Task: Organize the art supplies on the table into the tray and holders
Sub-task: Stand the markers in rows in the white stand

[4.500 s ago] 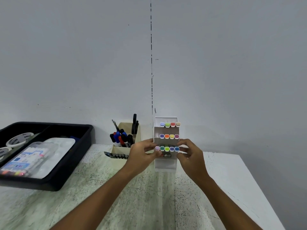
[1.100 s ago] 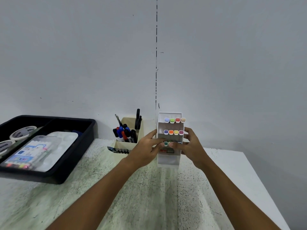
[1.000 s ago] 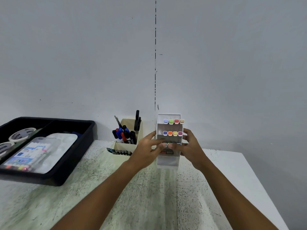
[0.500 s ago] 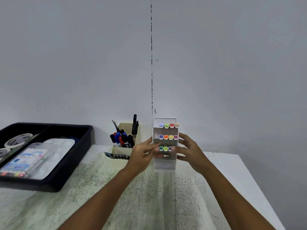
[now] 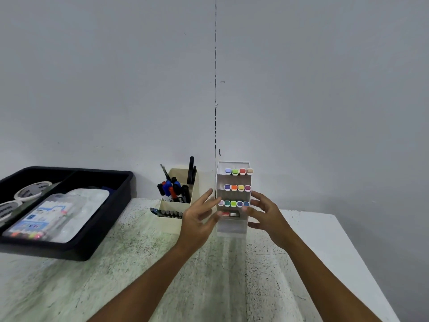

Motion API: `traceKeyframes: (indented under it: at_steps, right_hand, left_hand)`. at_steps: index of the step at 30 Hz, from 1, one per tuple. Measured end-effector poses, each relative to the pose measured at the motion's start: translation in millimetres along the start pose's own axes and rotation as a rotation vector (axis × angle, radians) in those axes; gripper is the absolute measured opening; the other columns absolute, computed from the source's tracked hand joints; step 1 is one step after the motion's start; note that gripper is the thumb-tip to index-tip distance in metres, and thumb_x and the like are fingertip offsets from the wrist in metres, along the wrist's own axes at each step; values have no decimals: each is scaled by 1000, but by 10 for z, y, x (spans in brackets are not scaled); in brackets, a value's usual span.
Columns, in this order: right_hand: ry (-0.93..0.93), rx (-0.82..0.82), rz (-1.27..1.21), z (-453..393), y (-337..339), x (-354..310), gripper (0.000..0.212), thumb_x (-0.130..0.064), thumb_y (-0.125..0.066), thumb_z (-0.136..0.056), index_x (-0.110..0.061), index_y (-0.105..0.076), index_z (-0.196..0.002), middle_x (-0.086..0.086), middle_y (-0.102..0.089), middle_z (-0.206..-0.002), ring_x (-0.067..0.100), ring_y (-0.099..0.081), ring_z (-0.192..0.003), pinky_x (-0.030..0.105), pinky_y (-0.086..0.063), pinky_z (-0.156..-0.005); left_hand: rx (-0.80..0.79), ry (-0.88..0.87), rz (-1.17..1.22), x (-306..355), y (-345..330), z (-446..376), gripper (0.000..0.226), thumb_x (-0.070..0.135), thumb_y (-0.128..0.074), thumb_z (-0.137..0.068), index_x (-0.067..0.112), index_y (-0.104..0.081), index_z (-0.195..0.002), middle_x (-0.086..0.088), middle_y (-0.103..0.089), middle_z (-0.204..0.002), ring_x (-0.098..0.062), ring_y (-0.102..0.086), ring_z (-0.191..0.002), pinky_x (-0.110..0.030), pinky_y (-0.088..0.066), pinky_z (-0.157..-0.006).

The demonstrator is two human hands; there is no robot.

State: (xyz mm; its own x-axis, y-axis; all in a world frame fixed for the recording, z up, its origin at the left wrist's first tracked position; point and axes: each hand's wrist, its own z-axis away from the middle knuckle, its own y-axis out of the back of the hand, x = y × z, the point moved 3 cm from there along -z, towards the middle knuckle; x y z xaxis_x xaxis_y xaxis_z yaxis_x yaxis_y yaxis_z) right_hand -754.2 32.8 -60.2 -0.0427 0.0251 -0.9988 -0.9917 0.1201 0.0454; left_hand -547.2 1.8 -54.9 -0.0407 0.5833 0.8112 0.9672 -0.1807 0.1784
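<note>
Against the plain grey wall, on the speckled white table (image 5: 209, 275), the tall white tiered marker holder (image 5: 232, 225) stands filled, and both hands, left hand (image 5: 199, 219) and right hand (image 5: 264, 216), have drawn back from it, fingers spread and empty, suggesting the markers are settled.

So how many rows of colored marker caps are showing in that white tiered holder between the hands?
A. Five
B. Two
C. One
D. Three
D: the white tiered holder shows three rows of colored marker caps, one above another, with a small red and white item on the shelf below them.
</note>
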Motion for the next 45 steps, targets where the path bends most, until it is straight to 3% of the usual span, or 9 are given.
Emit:
traceKeyframes:
  at_steps: [7, 12, 17, 20, 23, 27, 32, 39, 45]
  right_hand:
    - [67, 2, 267, 85, -77, 464, 93, -22, -85, -69, -24, -31, -144, 0, -45, -141, 22, -51, -122, 39, -51, -97]
    - [121, -110, 170, -105, -163, 508, 98, 1, -74, -79, -23, -12, -151, 1, -35, -149, 17, -48, -128, 28, -53, -89]
    - [-1, -131, 433, -230, -148, 572, 139, -54, -87, -32, -47, -9, -146, -51, -43, -114, -20, -48, -106, 4, -32, -99]
    - [199, -263, 404, -317, -297, 571, 99, -38, -88, -53, -49, -32, -133, -41, -56, -112, -11, -54, -110, 10, -36, -101]
    - [242, -135, 306, -352, -343, 597, 51, -2, -77, -76, -9, -53, -121, -7, -66, -112, 13, -62, -107, 29, -53, -87]
    - [162, 36, 274, -251, -387, 628, 82, -52, -84, -61, -6, -53, -121, 2, -65, -107, 26, -64, -101, 41, -58, -80]
    - [150, 78, 314, -210, -467, 681, 68, -34, -81, -74, -1, -49, -124, 8, -64, -108, 30, -64, -99, 44, -58, -74]
    - [58, 116, 507, -307, -418, 758, 90, -68, -83, -41, -31, -51, -116, -17, -64, -97, 15, -65, -92, 36, -58, -80]
    - [71, 89, 625, -338, -480, 626, 87, -45, -89, -52, -24, -44, -124, -25, -55, -103, 5, -59, -96, 19, -52, -81]
  left_hand:
    - [239, 46, -316, -93, 362, 813, 26, 43, -72, -71, 26, -64, -89, 11, -64, -79, -8, -59, -66, -29, -49, -53]
    - [452, 470, -413, -312, 692, 967, 67, 50, -85, -58, 28, -46, -108, 5, -55, -103, -19, -52, -98, -37, -45, -82]
    - [376, 610, -521, -507, 748, 691, 127, 65, -84, -46, 14, -24, -145, -6, -43, -143, -26, -36, -135, -57, -11, -115]
    - [347, 636, -543, -571, 668, 528, 132, 59, -87, -45, 12, -19, -148, -10, -35, -150, -27, -26, -142, -56, 9, -113]
    - [352, 638, -567, -636, 625, 470, 129, 59, -87, -46, 14, -20, -147, -10, -37, -149, -27, -27, -142, -50, 19, -108]
    - [363, 647, -582, -702, 613, 413, 122, 59, -84, -51, 11, -23, -145, -8, -37, -149, -23, -25, -143, -50, 19, -111]
    - [351, 653, -630, -720, 621, 372, 113, 57, -83, -55, 9, -29, -142, -10, -44, -143, -24, -33, -139, -53, 13, -114]
    - [326, 671, -616, -723, 604, 394, 113, 56, -84, -52, 11, -29, -140, -10, -48, -139, -25, -34, -137, -54, 10, -115]
    - [308, 628, -604, -683, 522, 487, 114, 60, -83, -51, 14, -28, -140, -5, -47, -138, -23, -33, -137, -51, 14, -113]
